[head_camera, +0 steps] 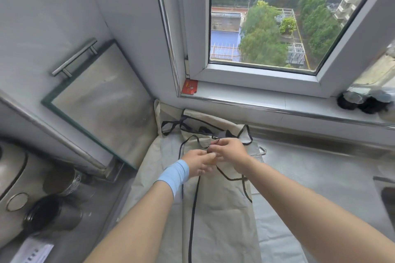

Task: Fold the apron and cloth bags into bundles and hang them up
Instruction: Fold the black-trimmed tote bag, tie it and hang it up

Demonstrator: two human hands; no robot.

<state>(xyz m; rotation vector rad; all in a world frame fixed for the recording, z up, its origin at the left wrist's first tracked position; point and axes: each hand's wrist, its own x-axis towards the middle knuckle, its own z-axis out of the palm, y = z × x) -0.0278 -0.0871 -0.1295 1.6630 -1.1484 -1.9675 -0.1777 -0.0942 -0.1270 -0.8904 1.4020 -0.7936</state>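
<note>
Slippage is the main worry here. The apron (pixel 220 215) lies on the counter (pixel 320 145) as a long, narrow beige strip that runs from the near edge toward the window sill (pixel 256 103). It rests on other pale cloth (pixel 147 173), which may be the bags. Both hands meet over its far half. The right grip (pixel 229 151) is closed in a pinch on the black strap (pixel 232 178). The left grip (pixel 197 161) looks pinched on the same strap just beside it, though the fingers are blurred there. They seem to be sorting or tying the strap.

If either pinch slackens, the thin strap can slide out and any knot in progress comes loose. Slack loops lie across the strip near the wrists and at the far end, so a forearm could catch one and tangle it. A hard pull could drag the narrow fold askew or open it. It might also shift the cloth underneath, whose left edge lies near the metal cups (pixel 54 218).
</note>
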